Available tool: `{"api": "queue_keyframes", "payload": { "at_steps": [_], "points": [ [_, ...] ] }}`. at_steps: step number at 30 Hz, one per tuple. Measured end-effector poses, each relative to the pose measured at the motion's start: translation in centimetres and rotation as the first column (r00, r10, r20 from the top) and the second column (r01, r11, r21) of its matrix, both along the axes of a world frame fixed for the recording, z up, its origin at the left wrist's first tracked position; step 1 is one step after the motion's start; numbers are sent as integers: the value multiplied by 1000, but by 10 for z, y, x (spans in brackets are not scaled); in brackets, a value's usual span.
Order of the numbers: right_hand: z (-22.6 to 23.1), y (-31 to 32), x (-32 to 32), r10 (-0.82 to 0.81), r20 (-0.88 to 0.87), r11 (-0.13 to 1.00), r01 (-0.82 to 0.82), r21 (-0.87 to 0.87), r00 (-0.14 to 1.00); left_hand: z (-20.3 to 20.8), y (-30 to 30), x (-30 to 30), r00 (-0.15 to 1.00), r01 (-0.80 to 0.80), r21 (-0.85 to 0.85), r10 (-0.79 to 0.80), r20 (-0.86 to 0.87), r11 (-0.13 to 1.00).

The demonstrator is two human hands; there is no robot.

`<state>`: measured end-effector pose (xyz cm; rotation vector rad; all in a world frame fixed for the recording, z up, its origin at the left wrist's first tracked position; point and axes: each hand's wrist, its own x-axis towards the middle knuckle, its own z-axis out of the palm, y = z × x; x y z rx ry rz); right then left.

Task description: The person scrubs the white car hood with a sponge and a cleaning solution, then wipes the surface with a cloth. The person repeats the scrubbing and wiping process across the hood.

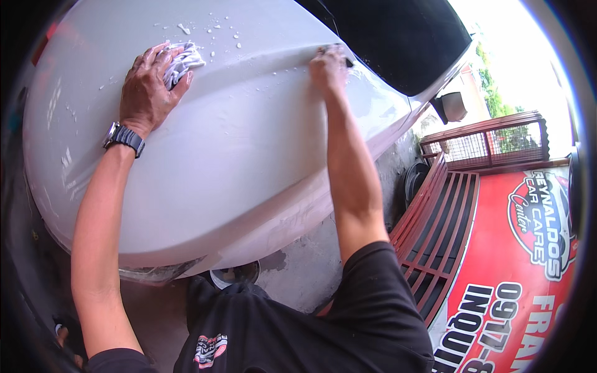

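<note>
A white car hood (230, 155) fills the middle, with wet drops and white suds spots on its upper part. My left hand (148, 90) presses a crumpled white cloth (185, 62) onto the hood, fingers curled over it. A dark watch sits on that wrist. Farther right, by the foot of the windshield (398, 37), my right hand (328, 69) is closed on a small dark thing (348, 62) against the hood's surface. Most of that thing is hidden by the fingers, so its kind cannot be made out.
The car's side mirror (452, 107) juts out at the right. Beside the car stand a dark red slatted metal bench (441, 224) and a red banner (479, 248). A round container (249, 272) is on the concrete floor (298, 267) below the front fender.
</note>
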<state>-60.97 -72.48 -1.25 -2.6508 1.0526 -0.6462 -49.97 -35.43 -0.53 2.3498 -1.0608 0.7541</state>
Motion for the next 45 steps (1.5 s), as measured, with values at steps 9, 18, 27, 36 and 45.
{"api": "queue_keyframes", "payload": {
  "at_steps": [9, 18, 27, 36, 45],
  "points": [
    [4, -33, -14, -5, 20, 999, 6, -51, 1000, 5, -6, -3, 1000, 20, -14, -20, -22, 1000],
    [42, -31, -6, -80, -115, 991, 92, 102, 990, 4, -3, 2, 1000, 21, -7, -21, 3, 1000],
    [50, -27, -31, -107, -238, 976, 147, 161, 965, 1, 2, -1, 1000, 8, -8, -8, -9, 1000],
    [38, -3, -47, 4, -221, 1000, 2, 26, 975, 3, 11, 4, 1000, 6, 6, -6, 3, 1000],
    [26, -42, -46, 209, -49, 977, -206, 48, 977, 5, 7, 2, 1000, 4, 9, -4, -17, 1000]
  ]
}}
